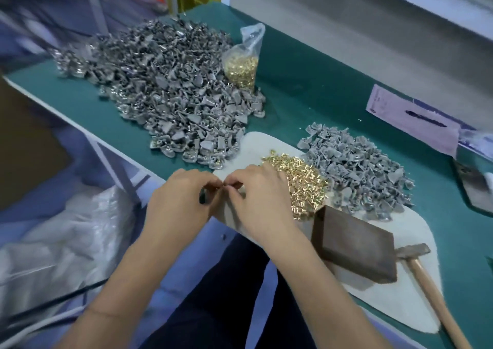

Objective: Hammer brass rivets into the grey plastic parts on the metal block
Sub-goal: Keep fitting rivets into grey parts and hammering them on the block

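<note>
Left hand and right hand fingertips together, pinching small item between them, blurred, at pad left end. Loose rivets just beyond right hand, on pad. Block right of rivets; hammer beside block. Grey parts behind block. Green table; bag of rivets upright far behind block, against big pile.

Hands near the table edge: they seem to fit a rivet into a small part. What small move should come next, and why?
Probably carry the part to the metal block and set it on top. The left hand and right hand pinch something small between their fingertips over the white pad; what it is stays blurred. The block's top is bare and the hammer lies untouched beside it, so no striking seems possible yet.
</note>
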